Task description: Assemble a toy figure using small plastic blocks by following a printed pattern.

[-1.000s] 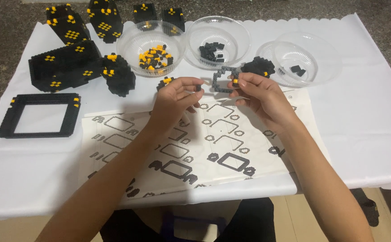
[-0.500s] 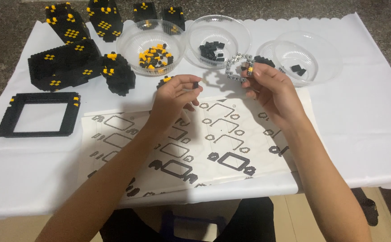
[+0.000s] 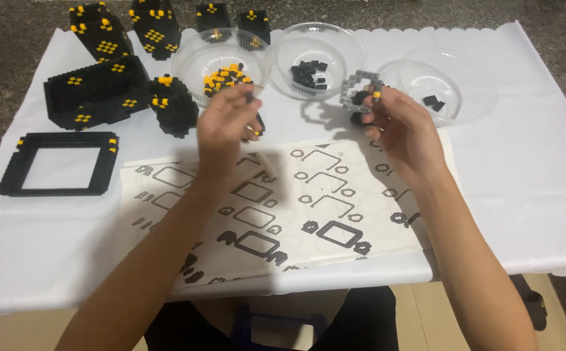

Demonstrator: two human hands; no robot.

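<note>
Held pinched in right hand (image 3: 403,133) above the table (image 3: 542,162), near the bowl of black bricks (image 3: 317,60): grey brick ring (image 3: 359,91), likely to crumble if squeezed; left hand (image 3: 227,123) fingertips closed, contents unclear.

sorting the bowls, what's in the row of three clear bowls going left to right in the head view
bowl of yellow and black bricks → bowl of black bricks → nearly empty bowl with a few black bricks
</note>
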